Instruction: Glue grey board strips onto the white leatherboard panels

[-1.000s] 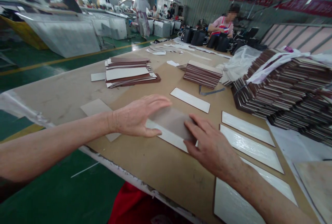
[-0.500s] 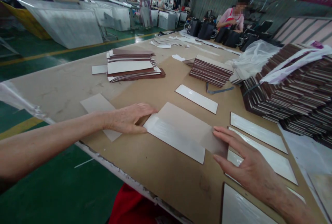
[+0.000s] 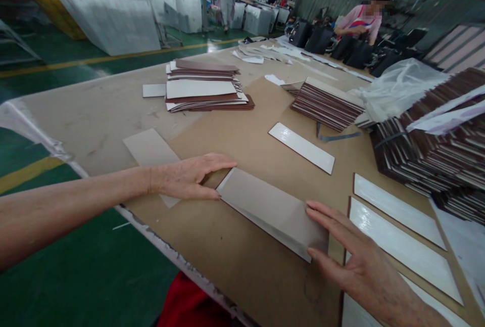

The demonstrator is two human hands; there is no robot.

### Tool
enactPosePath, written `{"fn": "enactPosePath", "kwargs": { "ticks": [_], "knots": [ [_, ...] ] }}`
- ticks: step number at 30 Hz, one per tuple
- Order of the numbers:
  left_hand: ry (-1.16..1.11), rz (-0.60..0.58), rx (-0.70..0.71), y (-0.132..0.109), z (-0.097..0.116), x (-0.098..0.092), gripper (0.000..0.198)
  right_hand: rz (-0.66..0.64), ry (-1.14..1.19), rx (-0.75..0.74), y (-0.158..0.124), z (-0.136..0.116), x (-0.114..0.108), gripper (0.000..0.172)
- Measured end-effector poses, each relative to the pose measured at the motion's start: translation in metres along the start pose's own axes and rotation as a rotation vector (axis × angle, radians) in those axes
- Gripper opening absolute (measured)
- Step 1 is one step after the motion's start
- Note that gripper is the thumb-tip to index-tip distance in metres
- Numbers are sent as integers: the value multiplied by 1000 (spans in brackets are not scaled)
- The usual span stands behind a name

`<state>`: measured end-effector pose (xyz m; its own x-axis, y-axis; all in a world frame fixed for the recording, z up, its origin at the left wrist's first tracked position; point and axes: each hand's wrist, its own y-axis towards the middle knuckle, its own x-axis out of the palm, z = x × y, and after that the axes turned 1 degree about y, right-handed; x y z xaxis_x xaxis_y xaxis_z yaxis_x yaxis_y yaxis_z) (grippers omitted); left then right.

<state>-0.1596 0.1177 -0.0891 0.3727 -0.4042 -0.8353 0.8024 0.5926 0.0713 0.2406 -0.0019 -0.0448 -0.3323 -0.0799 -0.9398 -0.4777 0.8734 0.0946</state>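
Observation:
A beige rectangular sheet [image 3: 271, 208] covers most of a glossy white panel [image 3: 226, 181], whose pale left end still shows. My left hand [image 3: 189, 175] is at that left end, thumb and fingers spread apart and touching its corners. At the other end, my right hand [image 3: 352, 251] holds the sheet between fingertips on the far edge and the thumb on the near edge. Behind my left wrist lies another beige sheet [image 3: 151, 147], partly hidden by the arm.
Shiny white panels [image 3: 401, 241] lie at the right, with one more panel [image 3: 303, 147] further back. Stacks of brown-and-white pieces [image 3: 204, 89] and brown boards [image 3: 326, 104] stand behind. A big pile [image 3: 435, 150] rises at right. A person [image 3: 361, 18] works across the table.
My right hand has brought the beige sheet down and nearer me, so it now covers almost the whole white panel. My left hand stays at the panel's left end. The view has shifted slightly.

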Motion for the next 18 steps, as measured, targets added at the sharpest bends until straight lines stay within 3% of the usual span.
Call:
{"fn": "enactPosePath", "kwargs": {
  "ticks": [5, 18],
  "knots": [
    [7, 32, 46, -1, -4, 3, 84, -3, -37, -16, 3, 4, 7, 50],
    [23, 60, 77, 2, 2, 2, 70, -22, -31, -6, 4, 5, 12, 49]
  ]
}}
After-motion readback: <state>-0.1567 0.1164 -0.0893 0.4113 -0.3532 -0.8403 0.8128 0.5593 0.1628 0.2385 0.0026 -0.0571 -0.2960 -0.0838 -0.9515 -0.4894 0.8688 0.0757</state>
